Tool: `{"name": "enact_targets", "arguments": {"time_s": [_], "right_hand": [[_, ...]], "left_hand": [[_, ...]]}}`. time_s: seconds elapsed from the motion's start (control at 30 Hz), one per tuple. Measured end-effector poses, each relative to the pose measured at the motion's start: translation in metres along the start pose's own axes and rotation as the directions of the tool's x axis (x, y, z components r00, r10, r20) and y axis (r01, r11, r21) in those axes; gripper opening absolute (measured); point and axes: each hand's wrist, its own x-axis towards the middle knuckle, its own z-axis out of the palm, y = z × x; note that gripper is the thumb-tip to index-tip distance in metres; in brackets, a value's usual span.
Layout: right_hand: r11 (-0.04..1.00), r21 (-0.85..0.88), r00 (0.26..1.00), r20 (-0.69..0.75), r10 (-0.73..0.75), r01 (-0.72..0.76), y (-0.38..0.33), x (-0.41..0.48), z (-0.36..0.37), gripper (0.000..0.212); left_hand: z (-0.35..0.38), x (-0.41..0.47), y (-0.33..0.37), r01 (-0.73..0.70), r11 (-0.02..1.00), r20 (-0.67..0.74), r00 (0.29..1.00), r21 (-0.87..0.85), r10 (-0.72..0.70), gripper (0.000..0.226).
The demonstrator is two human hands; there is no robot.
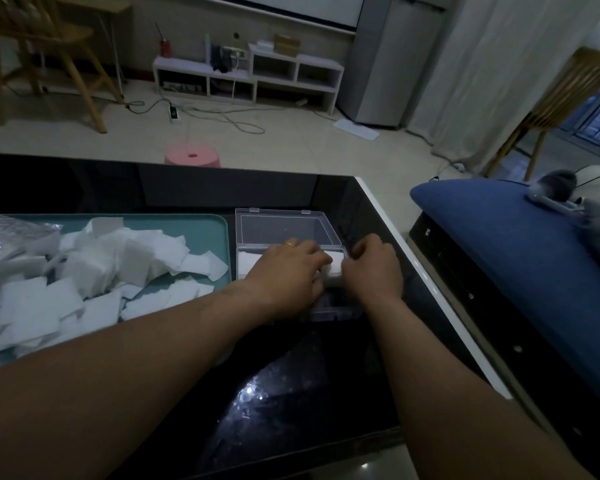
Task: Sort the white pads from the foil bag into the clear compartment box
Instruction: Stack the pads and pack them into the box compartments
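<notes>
Pads (118,258) lie heaped loose on the teal tray (205,223), with the foil bag (0,244) slumped at its far left edge. Just beside the tray on the dark counter (309,375) stands the clear compartment box (329,306), its lid (281,226) folded back and lying flat.

Both hands work over the box. The left hand (288,268) reaches across it, fingers bent over a small stack of pads (336,270) and thumb at the stack's near edge, so it looks clamped on the stack. The right hand (374,268) meets the stack from the other side with its fingers curled in. They are tucked under the hand, so I cannot tell whether they pinch the stack or only nudge it square. More white shows in the box to the left of the hands, partly covered by the left wrist.

The step seems to be seating this stack in a compartment. The risks are plain enough:

- **Stack too thick:** it may fan out or buckle against the divider.
- **Light box on a glossy counter:** downward pressure from both hands could slide or tip it.
- **Left forearm low over the tray's corner:** drawing it back carelessly could drag loose pads onto the counter.
</notes>
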Motion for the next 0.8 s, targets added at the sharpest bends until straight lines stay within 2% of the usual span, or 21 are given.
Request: {"name": "enact_targets", "arguments": {"time_s": [0.07, 0.13, 0.2, 0.3, 0.4, 0.47, 0.57, 0.7, 0.8], "right_hand": [[0.999, 0.001, 0.999, -0.005, -0.049, 0.049, 0.001, -0.002, -0.001, 0.01], [0.993, -0.032, 0.993, 0.033, -0.111, 0.112, 0.002, -0.004, -0.002, 0.013], [0.982, -0.11, 0.987, 0.064, -0.146, 0.152, 0.005, -0.005, -0.003, 0.018], [0.934, -0.268, 0.971, 0.021, -0.239, 0.236, 0.005, -0.006, -0.008, 0.02], [0.867, -0.377, 0.942, 0.061, -0.329, 0.327, 0.0, -0.009, -0.01, 0.026], [0.844, -0.41, 0.938, 0.121, -0.326, 0.347, -0.001, -0.011, -0.008, 0.026], [0.877, -0.345, 0.942, 0.161, -0.296, 0.334, 0.004, -0.012, -0.003, 0.025], [0.883, -0.321, 0.935, 0.211, -0.284, 0.341, 0.006, -0.013, 0.001, 0.029], [0.895, -0.328, 0.942, 0.245, -0.228, 0.302, 0.006, -0.016, 0.0, 0.03]], "left_hand": [[-0.001, 0.003, 0.001, -0.027, 0.999, 0.035, 0.999, 0.025, 0.026, 0.042], [-0.001, 0.004, 0.001, -0.039, 0.998, 0.066, 0.997, 0.043, 0.036, 0.038], [0.001, 0.003, 0.001, -0.041, 0.998, 0.051, 0.998, 0.038, 0.039, 0.036], [0.004, 0.001, 0.001, -0.033, 0.999, 0.006, 0.999, -0.01, 0.033, 0.033], [0.003, 0.001, 0.002, -0.016, 1.0, 0.027, 1.0, -0.015, 0.017, 0.03], [0.001, 0.002, 0.003, 0.007, 1.0, 0.065, 0.998, -0.006, -0.006, 0.03], [-0.006, -0.001, 0.006, 0.021, 1.0, 0.05, 0.999, 0.0, -0.021, 0.036], [-0.017, -0.031, 0.006, 0.131, 0.972, -0.097, 0.989, 0.193, -0.114, 0.041], [-0.017, -0.055, 0.003, 0.199, 0.934, -0.071, 0.98, 0.297, -0.187, 0.044]]}}
